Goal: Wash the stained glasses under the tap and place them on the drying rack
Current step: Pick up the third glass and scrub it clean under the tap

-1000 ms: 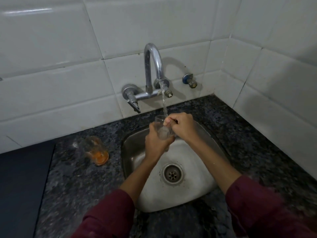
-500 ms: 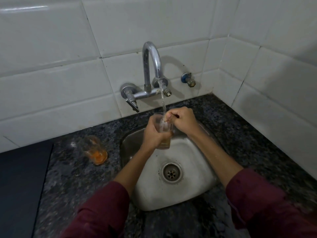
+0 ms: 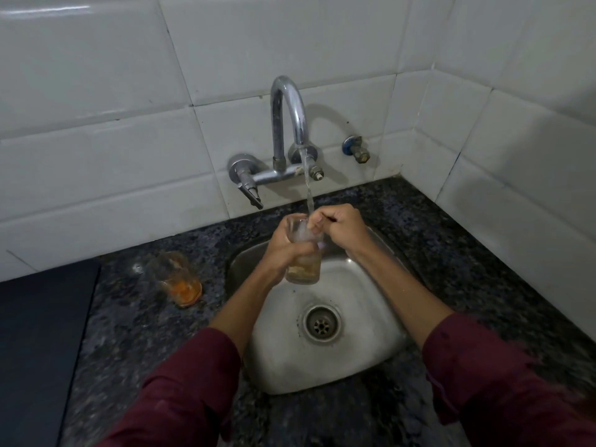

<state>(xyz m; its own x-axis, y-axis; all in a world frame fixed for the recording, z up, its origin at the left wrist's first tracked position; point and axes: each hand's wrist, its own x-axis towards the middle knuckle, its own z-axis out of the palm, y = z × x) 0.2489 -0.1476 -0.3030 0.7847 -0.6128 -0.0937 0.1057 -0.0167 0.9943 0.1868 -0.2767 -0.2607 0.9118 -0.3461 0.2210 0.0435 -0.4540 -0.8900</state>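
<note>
A clear glass [image 3: 304, 267] with cloudy, brownish water in it is held upright over the steel sink [image 3: 380, 356], under the running tap [image 3: 288, 124]. My left hand [image 3: 283, 250] is wrapped around its side. My right hand [image 3: 338, 225] is at the rim, its fingers dipped inside the glass where the water stream lands. A second glass [image 3: 175, 277] with orange residue at its bottom stands on the dark granite counter [image 3: 129, 333] to the left of the sink. No drying rack is in view.
White tiled walls meet in a corner at the back right. A small valve [image 3: 356, 150] sticks out of the wall right of the tap. A dark flat surface [image 3: 38, 333] lies at the far left. The sink drain [image 3: 322, 324] sits below the hands.
The glass has filled further and sits slightly lower in my left hand's grip, showing more of its bottom. My right fingers stay inside the rim.
</note>
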